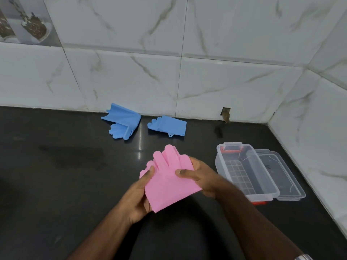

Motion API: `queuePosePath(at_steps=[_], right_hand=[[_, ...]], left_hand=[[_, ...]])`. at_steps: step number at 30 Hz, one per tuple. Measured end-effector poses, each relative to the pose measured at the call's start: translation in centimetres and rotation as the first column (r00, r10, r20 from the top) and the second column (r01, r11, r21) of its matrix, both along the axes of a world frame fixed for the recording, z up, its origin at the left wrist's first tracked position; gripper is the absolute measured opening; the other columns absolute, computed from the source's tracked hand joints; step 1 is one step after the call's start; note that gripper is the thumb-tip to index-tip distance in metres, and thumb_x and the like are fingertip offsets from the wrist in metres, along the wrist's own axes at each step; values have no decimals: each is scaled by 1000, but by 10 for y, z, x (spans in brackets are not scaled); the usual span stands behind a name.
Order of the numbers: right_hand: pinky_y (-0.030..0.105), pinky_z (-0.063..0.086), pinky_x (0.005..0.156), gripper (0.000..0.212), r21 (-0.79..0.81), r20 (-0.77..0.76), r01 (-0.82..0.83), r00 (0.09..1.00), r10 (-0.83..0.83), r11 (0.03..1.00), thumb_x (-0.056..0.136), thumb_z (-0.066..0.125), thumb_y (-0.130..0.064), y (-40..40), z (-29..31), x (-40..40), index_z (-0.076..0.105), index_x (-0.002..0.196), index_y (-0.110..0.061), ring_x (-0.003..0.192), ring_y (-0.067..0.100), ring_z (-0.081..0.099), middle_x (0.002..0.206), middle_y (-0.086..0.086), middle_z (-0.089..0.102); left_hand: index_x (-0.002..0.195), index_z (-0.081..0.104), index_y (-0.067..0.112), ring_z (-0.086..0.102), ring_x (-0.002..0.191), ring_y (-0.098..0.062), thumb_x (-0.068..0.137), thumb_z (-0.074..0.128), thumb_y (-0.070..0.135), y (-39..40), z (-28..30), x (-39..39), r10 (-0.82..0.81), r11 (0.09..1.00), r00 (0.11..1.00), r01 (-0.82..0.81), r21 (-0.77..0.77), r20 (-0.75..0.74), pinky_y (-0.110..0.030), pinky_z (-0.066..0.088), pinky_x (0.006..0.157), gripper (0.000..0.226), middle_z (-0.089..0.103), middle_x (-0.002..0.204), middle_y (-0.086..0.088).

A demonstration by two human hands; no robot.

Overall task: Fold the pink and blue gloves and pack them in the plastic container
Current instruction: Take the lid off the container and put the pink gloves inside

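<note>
Pink gloves (169, 177), stacked and folded, are held above the black counter (65, 166) between both hands. My left hand (139, 196) grips their left edge with the thumb on top. My right hand (201, 175) pinches the right side, thumb on the pink surface. Two folded blue gloves lie near the back wall: one blue glove (124, 122) on the left, the other blue glove (169, 125) to its right. The clear plastic container (244, 171) stands open and empty to the right of my hands.
The container's clear lid (281, 177) lies flat beside it on the right, near the side wall. White marble tiles form the back wall (169, 81) and the right wall (319, 128). A small hole (226, 114) shows at the base of the back wall.
</note>
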State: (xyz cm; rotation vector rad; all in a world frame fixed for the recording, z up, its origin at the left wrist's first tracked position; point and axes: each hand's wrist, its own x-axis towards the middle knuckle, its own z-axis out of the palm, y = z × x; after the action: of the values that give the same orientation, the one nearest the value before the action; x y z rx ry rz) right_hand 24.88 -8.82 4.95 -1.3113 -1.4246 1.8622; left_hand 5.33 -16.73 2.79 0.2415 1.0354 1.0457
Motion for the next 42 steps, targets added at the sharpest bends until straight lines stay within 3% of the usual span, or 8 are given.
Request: queuePosePath(at_steps=[6,12,15,20,30,33,37,42], right_hand=[[40,58,85,35,33,106,48,993,-51,998,85,74,-23,-9,3,11,56,113,-30,102,20,67,113,1,67],[29,49,83,37,387,427,-56,896,-125,920,88,68,-39,-15,5,13,47,118,-33,98,7,57,110,-14,57],[32,50,87,40,492,531,-139,830,-170,859,91,60,-40,-21,13,18,45,127,-31,101,11,58,117,-10,59],[33,50,87,45,594,623,-203,728,-285,778,95,56,-35,-23,41,47,40,138,-28,104,18,60,123,-1,61],[38,52,89,45,510,691,-110,643,-331,853,96,57,-32,16,56,162,42,137,-22,105,21,59,130,6,59],[33,44,89,49,452,755,-163,593,-279,877,99,52,-32,22,41,172,36,144,-22,113,25,57,135,8,57],[42,52,90,43,443,837,-275,468,-284,853,99,47,-36,30,24,175,37,139,-24,103,26,62,119,8,65],[46,55,86,43,431,889,-387,337,-310,815,97,47,-31,33,16,171,37,138,-19,98,29,65,112,9,66]], left_hand=[[120,63,28,74,101,-21,87,74,36,4,3,11,53,964,881,78,255,-470,-54,56,94,35,76,111,1],[113,51,34,65,91,-4,88,71,42,14,6,23,126,938,626,177,298,-770,-27,54,69,32,66,102,14],[121,54,29,65,93,-5,83,70,57,21,8,32,126,924,561,235,303,-818,-30,55,73,50,66,106,13],[125,46,27,61,89,-6,90,65,51,44,23,69,118,900,461,324,291,-880,-29,50,67,47,61,104,11],[128,43,14,57,80,-8,94,61,52,105,47,194,-2,776,343,592,215,-939,-18,41,55,55,61,115,-2],[135,42,10,56,89,-15,92,62,54,113,40,209,-41,760,227,639,117,-973,-22,44,60,65,62,126,-9],[138,46,9,66,97,-23,90,61,59,118,39,213,-65,752,130,658,37,-989,-33,57,75,71,64,127,-11],[125,53,17,69,66,-15,92,60,58,122,52,211,-181,677,57,732,-82,-982,-23,57,55,53,71,103,-6]])
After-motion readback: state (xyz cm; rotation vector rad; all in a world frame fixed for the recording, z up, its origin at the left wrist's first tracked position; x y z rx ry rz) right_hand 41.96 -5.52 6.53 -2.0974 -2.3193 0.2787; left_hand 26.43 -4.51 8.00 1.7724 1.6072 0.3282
